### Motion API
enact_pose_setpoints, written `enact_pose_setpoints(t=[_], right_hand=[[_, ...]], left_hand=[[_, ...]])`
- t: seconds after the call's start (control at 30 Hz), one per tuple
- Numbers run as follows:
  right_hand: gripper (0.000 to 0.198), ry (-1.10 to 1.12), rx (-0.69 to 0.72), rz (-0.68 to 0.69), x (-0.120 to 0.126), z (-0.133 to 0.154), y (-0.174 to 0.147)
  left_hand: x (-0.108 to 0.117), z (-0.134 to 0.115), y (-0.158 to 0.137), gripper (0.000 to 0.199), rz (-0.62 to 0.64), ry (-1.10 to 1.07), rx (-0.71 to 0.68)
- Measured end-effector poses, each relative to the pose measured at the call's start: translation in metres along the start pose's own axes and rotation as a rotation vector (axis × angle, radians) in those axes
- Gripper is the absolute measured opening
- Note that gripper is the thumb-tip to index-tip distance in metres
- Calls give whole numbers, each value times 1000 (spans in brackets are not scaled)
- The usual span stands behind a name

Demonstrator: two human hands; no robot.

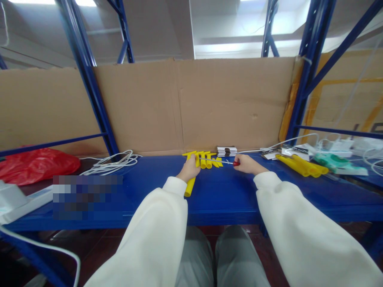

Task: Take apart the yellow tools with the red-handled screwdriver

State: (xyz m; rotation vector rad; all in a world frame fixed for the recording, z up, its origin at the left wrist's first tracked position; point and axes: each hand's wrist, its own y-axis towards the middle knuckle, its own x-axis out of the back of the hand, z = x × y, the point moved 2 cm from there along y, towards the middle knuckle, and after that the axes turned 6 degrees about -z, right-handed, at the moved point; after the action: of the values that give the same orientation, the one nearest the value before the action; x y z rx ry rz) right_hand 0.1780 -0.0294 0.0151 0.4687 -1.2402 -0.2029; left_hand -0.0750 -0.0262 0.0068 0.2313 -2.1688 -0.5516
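Grey-trousered knees (215,259) are sitting closest to my view, under two white sleeves that are reaching out over the blue shelf (215,199). I am seeing the left hand (189,169) closing around a yellow tube (190,184), which is standing nearly upright with its lower end poking out below the fist. My right hand (247,164) is pinching the red handle (236,163) of a thin metal rod (216,160), which is running level toward the top of that tube. Just behind the hands, more yellow pieces (208,159) are lying in a loose cluster. Off to the right, longer yellow tubes (302,165) are resting beside white cables (299,140). White cords (113,161) and a red bag (36,165) are lying at the left.
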Motion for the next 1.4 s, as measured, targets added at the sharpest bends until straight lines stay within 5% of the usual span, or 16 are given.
enact_pose_setpoints(t=[1.4], right_hand=[[13,29,5,20,-1,-2,0]], left_hand=[[-1,2,3,31,17,37,4]])
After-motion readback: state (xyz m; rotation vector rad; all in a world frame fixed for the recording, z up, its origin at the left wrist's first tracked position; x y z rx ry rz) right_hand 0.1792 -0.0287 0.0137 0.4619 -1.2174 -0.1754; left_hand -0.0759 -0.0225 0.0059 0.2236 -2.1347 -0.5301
